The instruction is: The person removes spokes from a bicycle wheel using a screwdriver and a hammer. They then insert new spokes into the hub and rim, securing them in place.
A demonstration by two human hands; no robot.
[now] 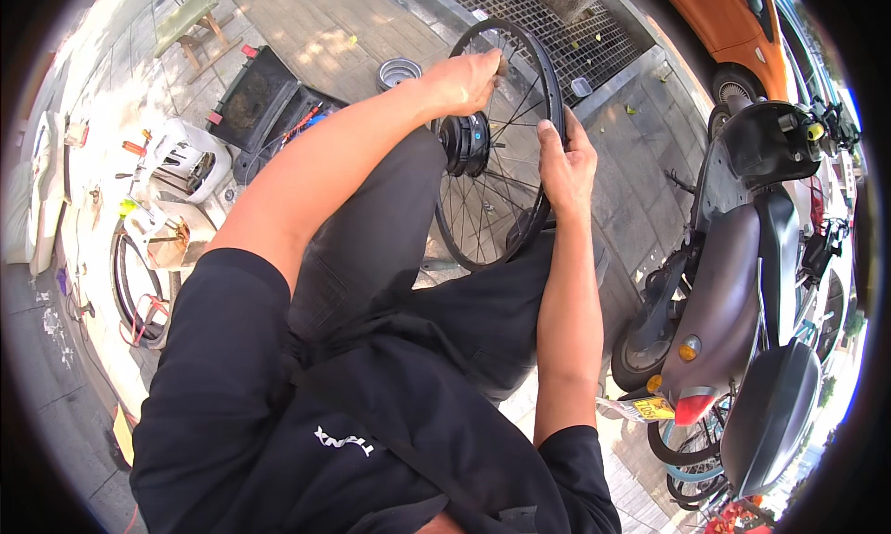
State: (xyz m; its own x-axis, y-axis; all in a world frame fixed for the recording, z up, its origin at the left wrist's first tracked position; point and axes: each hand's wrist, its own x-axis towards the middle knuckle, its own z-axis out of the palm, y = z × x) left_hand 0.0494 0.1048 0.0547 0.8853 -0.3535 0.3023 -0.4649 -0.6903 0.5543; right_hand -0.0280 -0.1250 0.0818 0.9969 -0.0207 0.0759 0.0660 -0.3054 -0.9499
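A spoked wheel [551,74] with a black rim and a thick black hub [467,144] stands tilted between my knees. My right hand [568,167] grips its rim on the right side, thumb on the near face and fingers behind. Inside the upper part of the wheel, my left hand [470,81] is closed among the spokes near the rim. Its fingertips point away from me, so what they pinch is hidden. No tire shows on the rim. Both forearms are bare below black sleeves.
An open black toolbox [249,96] and a round metal dish [399,71] lie left of the wheel. Further left are a white plastic stool [190,154] and a loose tire [130,272]. A parked scooter [729,265] stands close on my right; a metal grate [520,5] lies ahead.
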